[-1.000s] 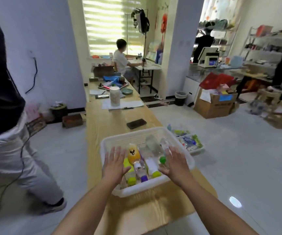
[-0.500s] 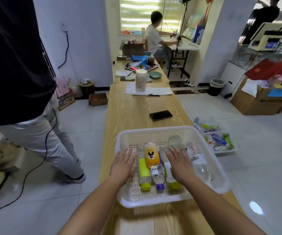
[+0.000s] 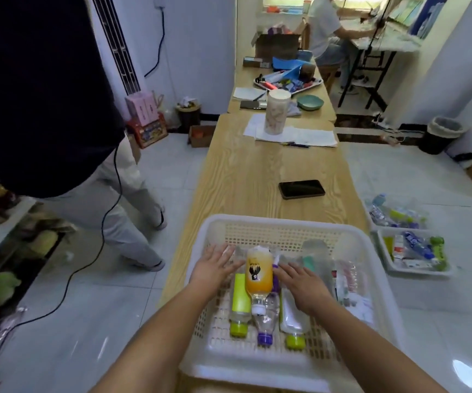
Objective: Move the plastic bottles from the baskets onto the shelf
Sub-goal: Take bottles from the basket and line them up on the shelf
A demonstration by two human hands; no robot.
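A white plastic basket [image 3: 280, 221] sits at the near end of a long wooden table [image 3: 257, 177]. Several plastic bottles lie inside it: an orange bottle [image 3: 259, 275] on top in the middle, a green-labelled bottle [image 3: 240, 296] with a green cap to its left, a clear bottle with a purple cap [image 3: 264, 324], and a clear bottle with a green cap [image 3: 293, 321]. My left hand [image 3: 213, 269] lies flat, fingers straight, just left of the orange bottle. My right hand [image 3: 304, 286] lies flat on the clear bottles to its right. Neither hand grips anything.
A black phone [image 3: 301, 189] lies on the table beyond the basket. Farther back stand a tall jar [image 3: 276, 112] on papers and a green bowl [image 3: 310, 102]. Two more baskets of bottles [image 3: 413, 253] sit on the floor at right. A person [image 3: 59, 109] stands close at left.
The view has tilted down and come closer to the basket. Both hands have closed in on the orange bottle, the left from its left side and the right from its right.
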